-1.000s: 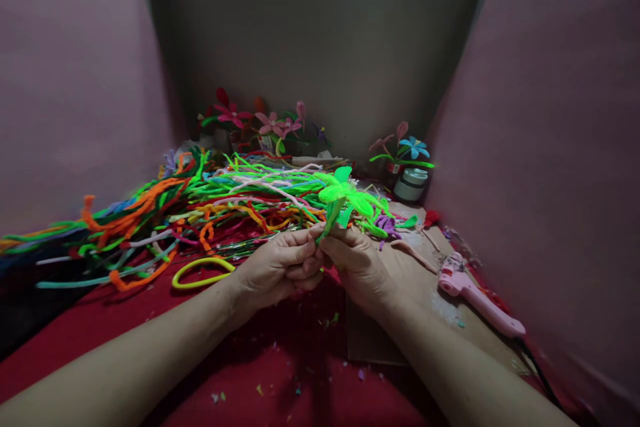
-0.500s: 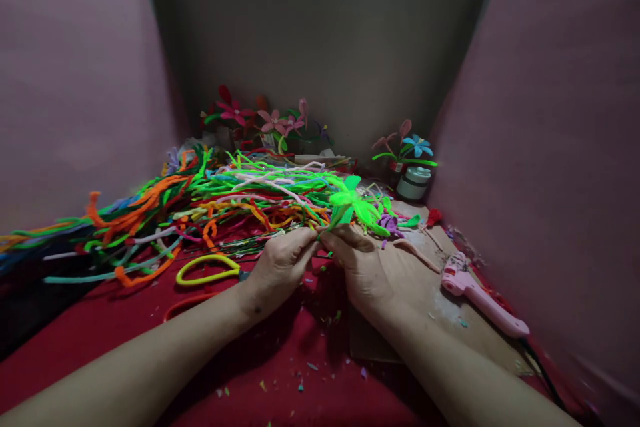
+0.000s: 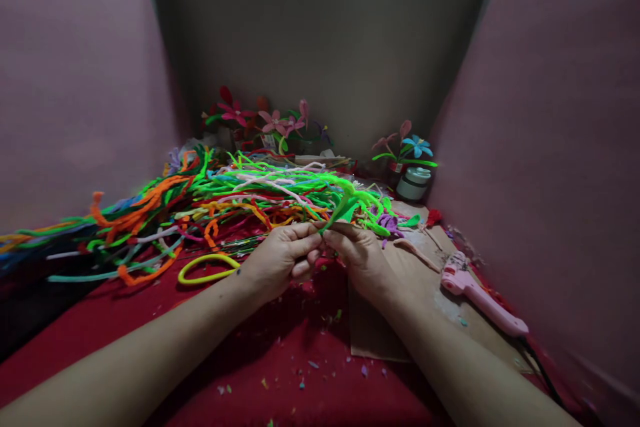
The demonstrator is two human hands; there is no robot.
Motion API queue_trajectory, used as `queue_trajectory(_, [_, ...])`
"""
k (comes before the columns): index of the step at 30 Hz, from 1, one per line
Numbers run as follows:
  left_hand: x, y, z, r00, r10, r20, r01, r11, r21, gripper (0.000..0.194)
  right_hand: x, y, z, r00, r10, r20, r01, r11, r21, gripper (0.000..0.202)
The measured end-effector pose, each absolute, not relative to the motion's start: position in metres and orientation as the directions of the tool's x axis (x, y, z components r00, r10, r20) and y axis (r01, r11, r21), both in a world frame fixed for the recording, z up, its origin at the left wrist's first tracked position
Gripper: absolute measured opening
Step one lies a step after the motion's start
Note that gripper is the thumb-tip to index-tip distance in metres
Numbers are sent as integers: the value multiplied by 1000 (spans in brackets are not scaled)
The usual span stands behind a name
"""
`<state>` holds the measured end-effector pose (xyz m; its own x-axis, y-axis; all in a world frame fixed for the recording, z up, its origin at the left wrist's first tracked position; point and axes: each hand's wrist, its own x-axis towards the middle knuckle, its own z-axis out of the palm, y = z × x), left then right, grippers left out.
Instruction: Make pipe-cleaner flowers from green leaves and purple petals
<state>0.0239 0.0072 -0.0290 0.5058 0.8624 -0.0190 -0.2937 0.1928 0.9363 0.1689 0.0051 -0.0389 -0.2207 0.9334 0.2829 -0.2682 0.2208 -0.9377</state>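
Observation:
Between my two hands, at the middle of the view, is a bright green pipe-cleaner flower (image 3: pixel 345 203) with long fuzzy petals, held low at its stem. My left hand (image 3: pixel 287 253) pinches the stem from the left between thumb and fingers. From the right, my right hand (image 3: pixel 360 257) pinches the same stem, its fingertips almost touching the left ones. The petals point up and away to the right, overlapping green pipe cleaners behind. Left of my left hand lies the yellow handle loop of scissors (image 3: pixel 207 269); my forearm hides the rest.
A large heap of coloured pipe cleaners (image 3: pixel 260 190) spreads behind and left of my hands. A pink hot-glue gun (image 3: pixel 483 300) rests on brown cardboard (image 3: pixel 375 337) at right. Behind stand fuzzy flowers (image 3: pixel 273 121) and a pale jar (image 3: pixel 413 183). Scraps dot the red cloth (image 3: pixel 280 380).
The green flower has tipped and turned, so its open face no longer shows. My left hand has rotated, showing more of its curled fingers. The red scissors handle is now covered by my forearm.

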Motion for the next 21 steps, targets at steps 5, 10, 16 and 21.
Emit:
queue_trajectory(5, [19,10,-34,671,736,-94,-313,397,863,13,172,9,-41,-302,925,232,-394,100,-914,15])
queue_trajectory(10, [22,8,-29,541,841,-23,-91,85,992,22,170,8,-42,-188,964,190,-334,119,-935,8])
queue_trajectory(16, [25,3,-36,236,889,392,317,-452,834,8,162,-3,-33,-93,965,244,-224,218,-950,15])
queue_trajectory(21, [24,4,-36,259,931,259,216,-317,924,14,161,-16,-7,-80,976,205,-67,200,-978,25])
